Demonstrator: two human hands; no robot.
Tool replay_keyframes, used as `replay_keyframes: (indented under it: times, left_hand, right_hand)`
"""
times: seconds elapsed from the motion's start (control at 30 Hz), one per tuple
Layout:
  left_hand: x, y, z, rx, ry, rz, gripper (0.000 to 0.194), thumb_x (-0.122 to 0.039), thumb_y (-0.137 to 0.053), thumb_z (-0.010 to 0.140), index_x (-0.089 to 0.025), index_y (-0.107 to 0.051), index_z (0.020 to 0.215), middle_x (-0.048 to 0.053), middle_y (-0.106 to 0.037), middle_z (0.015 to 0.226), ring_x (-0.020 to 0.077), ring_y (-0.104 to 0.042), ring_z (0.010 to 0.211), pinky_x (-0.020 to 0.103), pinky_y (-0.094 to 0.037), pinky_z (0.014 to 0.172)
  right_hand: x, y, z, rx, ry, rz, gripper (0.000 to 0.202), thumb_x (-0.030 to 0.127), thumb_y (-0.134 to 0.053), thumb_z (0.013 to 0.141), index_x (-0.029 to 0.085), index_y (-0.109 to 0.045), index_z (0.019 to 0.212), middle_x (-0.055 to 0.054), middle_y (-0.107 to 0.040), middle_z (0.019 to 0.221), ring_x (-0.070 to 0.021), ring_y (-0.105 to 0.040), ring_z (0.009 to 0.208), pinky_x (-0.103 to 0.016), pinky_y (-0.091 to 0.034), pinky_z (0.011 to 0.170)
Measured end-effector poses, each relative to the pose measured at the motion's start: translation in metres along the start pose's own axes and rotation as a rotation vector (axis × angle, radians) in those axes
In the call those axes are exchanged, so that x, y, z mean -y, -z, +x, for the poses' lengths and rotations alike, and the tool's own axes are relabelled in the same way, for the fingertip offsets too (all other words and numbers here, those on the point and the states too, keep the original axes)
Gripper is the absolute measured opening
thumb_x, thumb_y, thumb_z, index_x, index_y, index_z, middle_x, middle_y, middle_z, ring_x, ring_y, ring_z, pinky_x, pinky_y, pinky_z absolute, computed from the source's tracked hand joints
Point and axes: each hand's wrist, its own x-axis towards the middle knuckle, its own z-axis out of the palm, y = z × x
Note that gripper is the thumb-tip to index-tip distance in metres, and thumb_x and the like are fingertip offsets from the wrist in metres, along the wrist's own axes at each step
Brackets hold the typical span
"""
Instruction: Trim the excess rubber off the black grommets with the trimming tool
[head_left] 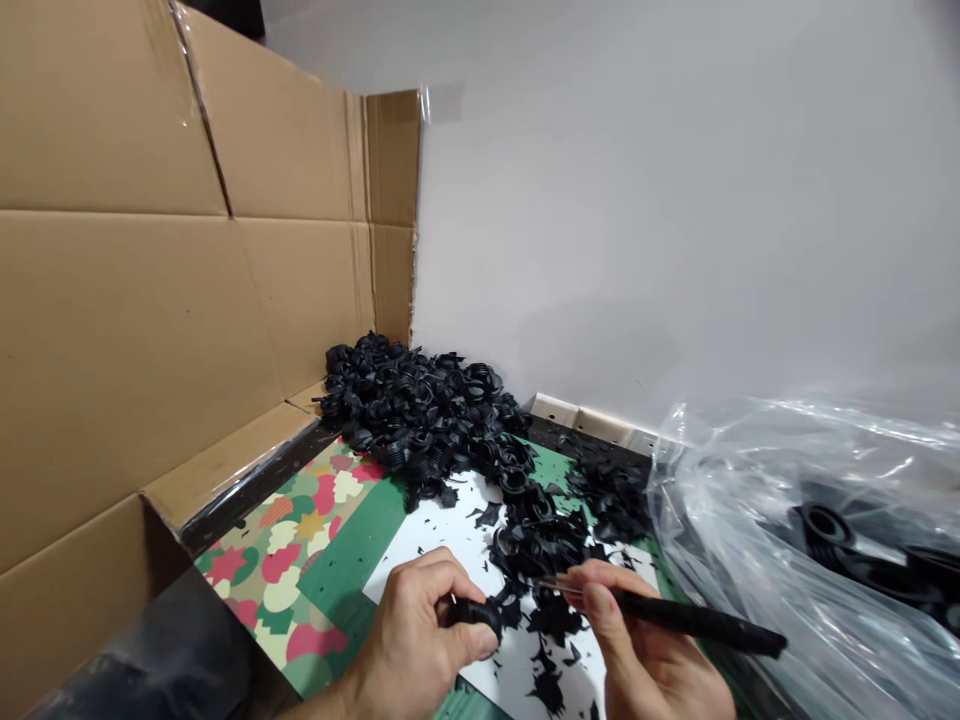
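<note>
At the bottom centre of my head view, the left hand (420, 630) pinches a small, rounded black rubber-like piece (484, 617) between thumb and bent fingers, above a white sheet (416, 545). The grip covers much of the piece, so I cannot make out its full shape. Just to the right, the right hand (637, 640) grips a slim tool with a black handle (705, 625) and a thin metal tip, held like a pen. The tip points toward the left hand and looks apart from the piece; it blurs into the dark scraps behind it, and I cannot tell whether it is a blade or a point. Both wrists run out of my picture at the lower edge.

Around the white sheet I see jagged black trimmings (551, 620), partly hiding it, and beyond them a heap of ridged black rings and offcuts (420, 400), too tangled for me to separate. Beneath lie a green mat (352, 570) and a multicoloured patterned paper sheet (281, 560), on a dark desk (255, 490) that shows only in strips. A tall brown cardboard screen (187, 320) stands at left. At right, glare on a clear plastic bag (727, 520) blurs black ring-shaped parts (825, 525), and the frame cuts the bag off.
</note>
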Motion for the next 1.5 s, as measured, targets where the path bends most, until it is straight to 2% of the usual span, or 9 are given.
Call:
replay_keyframes:
  times: [0.1, 0.27, 0.43, 0.53, 0.73, 0.93, 1.13, 1.27, 1.5]
  left_hand:
    - [0.000, 0.001, 0.001, -0.016, -0.005, 0.022, 0.011, -0.007, -0.064, 0.057, -0.016, -0.066, 0.064, -0.001, -0.053, 0.066, 0.0148, -0.046, 0.061, 0.026, -0.033, 0.056]
    - [-0.001, 0.001, 0.001, -0.033, 0.004, -0.001, 0.014, -0.005, -0.065, 0.055, -0.016, -0.065, 0.063, -0.002, -0.051, 0.064, 0.0136, -0.043, 0.059, 0.025, -0.031, 0.055]
    - [-0.004, 0.001, 0.003, -0.019, 0.029, -0.161, 0.021, -0.005, -0.068, 0.053, -0.016, -0.068, 0.070, -0.002, -0.052, 0.068, 0.0132, -0.044, 0.060, 0.025, -0.033, 0.056]
    - [-0.007, 0.002, 0.003, -0.017, 0.007, -0.212, 0.022, -0.004, -0.069, 0.052, -0.017, -0.068, 0.069, -0.002, -0.055, 0.070, 0.0134, -0.046, 0.062, 0.024, -0.035, 0.057]
    - [-0.011, 0.001, 0.003, -0.013, -0.026, -0.247, 0.023, -0.003, -0.070, 0.051, -0.017, -0.072, 0.069, -0.001, -0.060, 0.070, 0.0129, -0.050, 0.060, 0.023, -0.037, 0.055]
    - [-0.002, 0.003, 0.008, -0.008, -0.054, -0.299, 0.021, -0.012, -0.074, 0.055, -0.017, -0.075, 0.075, 0.002, -0.065, 0.072, 0.0146, -0.053, 0.061, 0.024, -0.042, 0.058]
    - [-0.003, 0.004, 0.012, -0.024, -0.093, -0.291, 0.021, -0.013, -0.076, 0.052, -0.018, -0.076, 0.073, 0.003, -0.067, 0.073, 0.0150, -0.054, 0.060, 0.024, -0.043, 0.056]
    - [-0.005, 0.002, 0.012, -0.048, -0.110, -0.267, 0.020, -0.014, -0.076, 0.052, -0.018, -0.076, 0.072, 0.003, -0.067, 0.073, 0.0156, -0.054, 0.061, 0.023, -0.044, 0.055]
    - [-0.009, 0.000, 0.012, -0.055, -0.120, -0.237, 0.015, -0.012, -0.073, 0.055, -0.018, -0.075, 0.069, 0.002, -0.064, 0.070, 0.0156, -0.055, 0.061, 0.023, -0.044, 0.055]
  right_hand:
    - [0.012, -0.007, -0.007, 0.080, 0.008, 0.151, 0.030, 0.050, -0.062, 0.079, 0.021, -0.060, 0.073, -0.002, -0.063, 0.078, -0.0204, -0.059, 0.076, -0.031, -0.044, 0.072]
    - [0.014, -0.009, -0.010, 0.221, -0.051, 0.232, 0.030, 0.050, -0.058, 0.082, 0.020, -0.059, 0.076, -0.002, -0.061, 0.075, -0.0183, -0.057, 0.068, -0.030, -0.044, 0.065]
    - [0.005, -0.006, -0.006, 0.307, -0.249, 0.173, 0.039, 0.055, -0.063, 0.075, 0.017, -0.065, 0.084, 0.002, -0.053, 0.055, -0.0145, -0.047, 0.047, -0.026, -0.037, 0.044]
    - [0.002, -0.010, -0.007, 0.404, -0.352, 0.185, 0.043, 0.059, -0.065, 0.071, 0.016, -0.065, 0.072, 0.003, -0.048, 0.049, -0.0100, -0.038, 0.039, -0.024, -0.029, 0.038]
    - [-0.007, -0.026, -0.011, 0.629, -0.354, 0.343, 0.050, 0.062, -0.071, 0.061, 0.017, -0.052, 0.048, 0.004, -0.041, 0.044, -0.0080, -0.034, 0.042, -0.022, -0.024, 0.041]
    - [-0.013, -0.026, -0.008, 0.652, -0.429, 0.371, 0.053, 0.068, -0.069, 0.058, 0.020, -0.048, 0.049, 0.013, -0.019, 0.033, -0.0031, -0.013, 0.031, -0.021, -0.011, 0.034]
    - [-0.012, -0.026, -0.007, 0.618, -0.475, 0.396, 0.053, 0.065, -0.074, 0.054, 0.019, -0.047, 0.051, 0.010, -0.033, 0.037, -0.0010, -0.013, 0.028, -0.021, -0.007, 0.032]
    - [-0.014, -0.028, -0.005, 0.594, -0.490, 0.416, 0.052, 0.064, -0.074, 0.053, 0.020, -0.047, 0.049, 0.012, -0.029, 0.035, -0.0012, -0.012, 0.030, -0.020, -0.008, 0.033]
    - [-0.013, -0.027, -0.004, 0.601, -0.516, 0.431, 0.049, 0.059, -0.075, 0.055, 0.019, -0.049, 0.052, 0.010, -0.037, 0.038, -0.0003, -0.013, 0.029, -0.020, -0.008, 0.032]
